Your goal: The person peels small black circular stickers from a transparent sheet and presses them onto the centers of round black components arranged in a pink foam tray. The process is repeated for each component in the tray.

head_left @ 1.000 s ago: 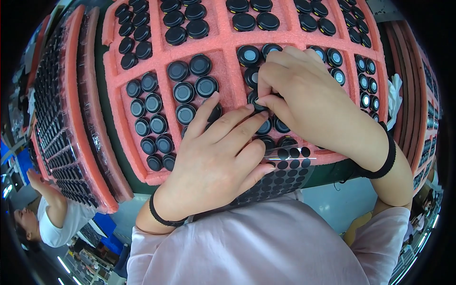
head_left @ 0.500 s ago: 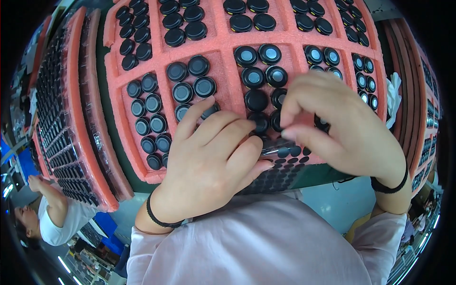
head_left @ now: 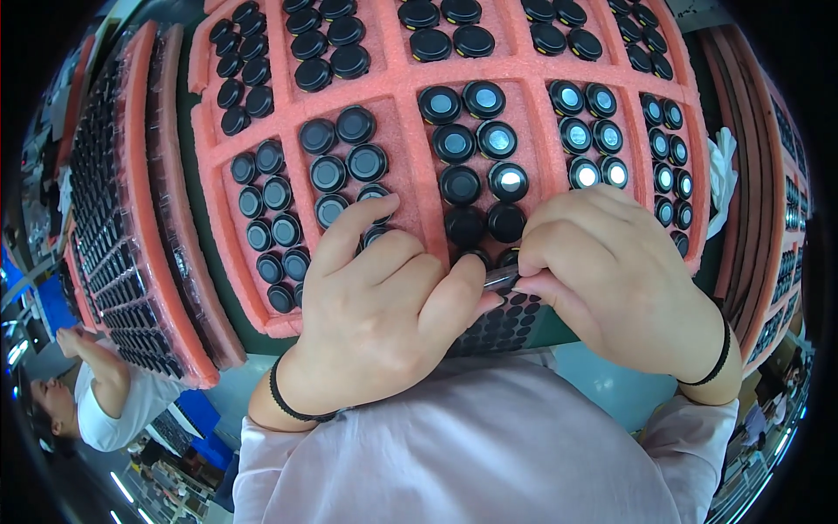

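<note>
A clear sheet of round black stickers (head_left: 504,321) hangs at the near edge of the pink foam tray (head_left: 288,325). My left hand (head_left: 371,314) is closed on the sheet's upper left part, between thumb and index finger, with its other fingers curled over the tray. My right hand (head_left: 615,266) pinches at the sheet's top edge; whether a single sticker is between its fingertips I cannot make out. Just beyond my hands, black round caps (head_left: 464,225) sit in pairs in the middle compartment. Some caps there have a silver disc (head_left: 454,141) on top, others look all black.
More black caps (head_left: 262,196) fill the tray's other compartments. Wrapped stacked trays (head_left: 166,210) stand at the left, and more stacked trays (head_left: 742,166) at the right beside a crumpled white bag (head_left: 721,179). Another person (head_left: 109,393) is at the far left.
My right hand has come down and nearer, from above the caps to the sheet's top edge, uncovering caps in the compartment to the right. My left hand stays nearly in place.
</note>
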A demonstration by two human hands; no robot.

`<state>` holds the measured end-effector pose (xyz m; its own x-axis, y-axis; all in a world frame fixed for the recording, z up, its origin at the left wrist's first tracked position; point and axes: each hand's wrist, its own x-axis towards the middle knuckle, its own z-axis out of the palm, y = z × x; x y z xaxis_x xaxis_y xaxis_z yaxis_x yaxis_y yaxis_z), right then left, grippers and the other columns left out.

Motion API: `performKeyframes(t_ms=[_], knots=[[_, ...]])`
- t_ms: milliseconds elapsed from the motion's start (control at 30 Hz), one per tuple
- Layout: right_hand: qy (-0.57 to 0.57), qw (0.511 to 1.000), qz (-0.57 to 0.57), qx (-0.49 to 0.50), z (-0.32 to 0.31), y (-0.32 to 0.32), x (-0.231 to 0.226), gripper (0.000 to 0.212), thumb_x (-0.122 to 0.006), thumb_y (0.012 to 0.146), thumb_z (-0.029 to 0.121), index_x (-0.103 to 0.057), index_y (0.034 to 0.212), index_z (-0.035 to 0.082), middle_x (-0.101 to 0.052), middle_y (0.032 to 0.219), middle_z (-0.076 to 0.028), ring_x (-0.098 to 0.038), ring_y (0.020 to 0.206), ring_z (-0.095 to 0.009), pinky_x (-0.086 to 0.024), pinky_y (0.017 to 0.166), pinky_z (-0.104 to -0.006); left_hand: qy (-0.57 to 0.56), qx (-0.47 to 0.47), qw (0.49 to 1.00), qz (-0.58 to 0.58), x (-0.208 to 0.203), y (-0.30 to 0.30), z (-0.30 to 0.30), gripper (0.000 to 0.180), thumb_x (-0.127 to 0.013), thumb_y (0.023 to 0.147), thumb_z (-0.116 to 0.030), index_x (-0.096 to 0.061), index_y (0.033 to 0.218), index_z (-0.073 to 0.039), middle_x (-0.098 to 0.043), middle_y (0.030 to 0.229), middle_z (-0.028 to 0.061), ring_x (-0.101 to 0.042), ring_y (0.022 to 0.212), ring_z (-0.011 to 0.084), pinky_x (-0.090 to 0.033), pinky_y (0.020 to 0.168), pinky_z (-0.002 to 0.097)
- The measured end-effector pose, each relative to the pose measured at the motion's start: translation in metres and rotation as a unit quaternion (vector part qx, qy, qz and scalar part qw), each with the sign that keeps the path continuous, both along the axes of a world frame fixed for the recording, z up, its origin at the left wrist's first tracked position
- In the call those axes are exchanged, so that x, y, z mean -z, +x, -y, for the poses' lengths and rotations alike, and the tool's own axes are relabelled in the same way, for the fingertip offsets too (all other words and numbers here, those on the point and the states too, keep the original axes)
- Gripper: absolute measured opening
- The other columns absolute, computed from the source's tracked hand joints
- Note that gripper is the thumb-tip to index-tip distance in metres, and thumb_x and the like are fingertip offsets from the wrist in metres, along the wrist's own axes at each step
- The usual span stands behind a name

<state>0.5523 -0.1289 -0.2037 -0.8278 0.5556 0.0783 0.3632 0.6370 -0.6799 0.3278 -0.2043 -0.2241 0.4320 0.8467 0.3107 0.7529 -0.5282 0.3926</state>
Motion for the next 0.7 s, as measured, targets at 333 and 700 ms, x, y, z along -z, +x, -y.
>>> performKeyframes(t_ms=[333,700], knots=[[0.017,1.0,-0.013,-0.006,0.0018,-0.0002,0.0042,0.024,-0.079,0.077,0.007,-0.062,0.093,0.005,-0.064,0.097,-0.012,-0.064,0.088,-0.033,-0.049,0.077,-0.042,-0.002,-0.005,1.0,0.002,0.0001,-0.0006,0.0022,0.036,-0.087,0.071,-0.027,-0.071,0.094,-0.005,-0.056,0.065,0.0022,-0.056,0.063,0.0215,-0.052,0.086,0.0456],[0.009,1.0,-0.013,-0.024,-0.0003,-0.001,0.0057,0.021,-0.077,0.079,0.006,-0.062,0.094,0.005,-0.065,0.095,-0.011,-0.063,0.085,-0.033,-0.047,0.075,-0.0411,-0.022,0.003,1.0,-0.001,-0.0016,-0.0011,0.0039,0.036,-0.087,0.073,-0.027,-0.07,0.095,-0.005,-0.058,0.066,0.0032,-0.056,0.062,0.0221,-0.052,0.084,0.0444]])
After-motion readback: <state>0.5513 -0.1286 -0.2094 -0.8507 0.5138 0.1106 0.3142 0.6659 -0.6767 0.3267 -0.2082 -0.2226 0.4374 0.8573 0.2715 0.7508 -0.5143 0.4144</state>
